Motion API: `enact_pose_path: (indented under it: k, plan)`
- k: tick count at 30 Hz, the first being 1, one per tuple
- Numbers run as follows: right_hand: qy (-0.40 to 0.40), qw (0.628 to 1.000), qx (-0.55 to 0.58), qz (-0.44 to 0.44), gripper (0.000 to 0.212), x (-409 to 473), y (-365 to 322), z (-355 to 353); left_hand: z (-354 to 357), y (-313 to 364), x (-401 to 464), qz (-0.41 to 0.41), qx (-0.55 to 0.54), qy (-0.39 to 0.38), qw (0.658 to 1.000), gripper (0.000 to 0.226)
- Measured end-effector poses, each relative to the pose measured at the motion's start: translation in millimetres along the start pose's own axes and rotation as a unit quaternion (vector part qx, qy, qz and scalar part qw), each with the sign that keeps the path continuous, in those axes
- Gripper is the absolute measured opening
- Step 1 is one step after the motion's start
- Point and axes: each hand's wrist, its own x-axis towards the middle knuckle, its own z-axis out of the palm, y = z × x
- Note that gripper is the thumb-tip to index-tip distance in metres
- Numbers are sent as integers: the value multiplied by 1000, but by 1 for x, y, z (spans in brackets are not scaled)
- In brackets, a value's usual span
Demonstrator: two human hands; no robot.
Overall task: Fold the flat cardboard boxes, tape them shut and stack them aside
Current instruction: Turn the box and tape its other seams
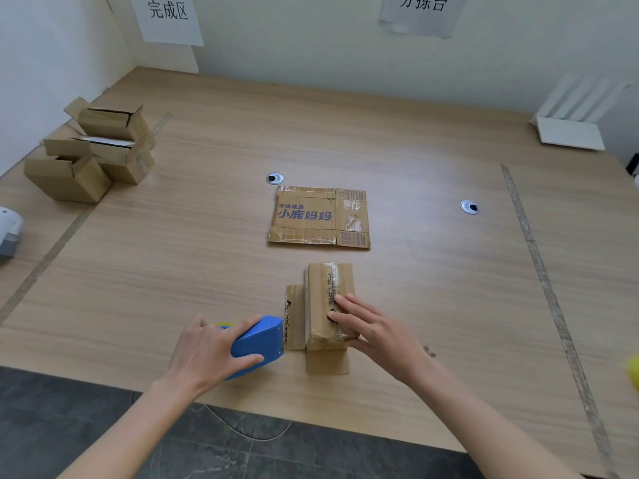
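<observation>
Wooden table (415, 140): left hand (207, 350) grips dispenser (257, 340) (blue); right hand (373, 326) flat on box (325, 299).

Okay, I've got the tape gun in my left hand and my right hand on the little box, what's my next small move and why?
Probably bring the blue tape dispenser in your left hand up onto the small box and start a strip along its top. Your right hand already presses the box down, and the dispenser sits just beside it, low by a side flap.

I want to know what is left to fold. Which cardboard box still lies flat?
The printed box with blue characters, mid-table. The box under the right hand and the stacked boxes are already folded up.
</observation>
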Motion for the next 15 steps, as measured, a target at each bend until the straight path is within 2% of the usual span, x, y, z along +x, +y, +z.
enact_pose_path:
  k: [4, 8, 12, 15]
  plan:
    - [-7, 1000, 8, -1, 63, 0, 2, 0, 14, -10, -12, 8, 14, 30, 999, 69]
    - [-52, 998, 10, -14, 68, 0, 7, -4, 30, -23, -25, -18, 0, 44, 999, 77]
    - [-56, 998, 12, -19, 62, -2, 10, -5, 41, -29, -34, -10, -1, 14, 1000, 80]
    - [-31, 999, -2, -12, 62, -4, 11, -2, 43, -29, -38, -24, -10, -21, 999, 82]
